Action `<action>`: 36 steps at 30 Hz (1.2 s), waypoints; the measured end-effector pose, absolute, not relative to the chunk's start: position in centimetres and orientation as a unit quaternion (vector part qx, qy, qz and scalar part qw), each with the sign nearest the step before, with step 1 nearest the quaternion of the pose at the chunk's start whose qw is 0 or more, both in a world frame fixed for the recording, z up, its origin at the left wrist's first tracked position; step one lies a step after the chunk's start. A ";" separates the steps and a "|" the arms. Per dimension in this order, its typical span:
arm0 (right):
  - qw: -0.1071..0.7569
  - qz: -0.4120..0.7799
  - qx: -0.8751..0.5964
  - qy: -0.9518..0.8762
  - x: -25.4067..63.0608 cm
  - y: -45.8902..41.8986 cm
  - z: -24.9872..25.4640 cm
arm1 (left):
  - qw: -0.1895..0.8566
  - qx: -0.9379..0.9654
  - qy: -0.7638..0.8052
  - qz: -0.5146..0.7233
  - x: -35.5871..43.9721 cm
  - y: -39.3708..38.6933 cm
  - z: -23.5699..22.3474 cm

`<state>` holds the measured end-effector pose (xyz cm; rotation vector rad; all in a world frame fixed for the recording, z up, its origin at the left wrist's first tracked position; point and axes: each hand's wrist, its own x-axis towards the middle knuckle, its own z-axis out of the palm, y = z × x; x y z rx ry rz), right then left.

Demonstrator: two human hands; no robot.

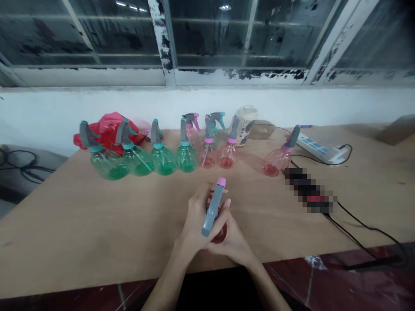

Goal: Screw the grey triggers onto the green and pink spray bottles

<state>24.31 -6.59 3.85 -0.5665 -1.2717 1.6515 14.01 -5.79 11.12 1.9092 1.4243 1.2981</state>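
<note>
Near the table's front edge I hold a pink spray bottle (213, 211) with a grey head and a pink nozzle that points away from me. My left hand (195, 218) is closed around its neck, just below the grey head. Lower down, my right hand (235, 242) wraps the reddish body from the right side. Fingers and the head hide much of the bottle. Beyond my hands stands a row of similar bottles: several green ones, such as this green spray bottle (187, 157), and pink ones, such as this pink spray bottle (228, 155).
Behind the row lie a red plastic bag (112, 125) and a white cup (248, 116). To the right are another pink spray bottle (275, 160), a white power strip (317, 149) and a blurred-out dark object (308, 190) with black cables. A wall with windows borders the wooden table (97, 229).
</note>
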 end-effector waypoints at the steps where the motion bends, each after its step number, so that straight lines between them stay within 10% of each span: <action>1: 0.469 0.675 -0.235 -0.519 24.3 -6.6 4.0 | 0.218 0.690 0.508 0.466 13.9 -5.8 11.1; 36: 0.442 0.745 -0.227 -0.445 24.3 -6.6 4.3 | 0.226 0.687 0.498 0.478 13.8 -6.0 11.0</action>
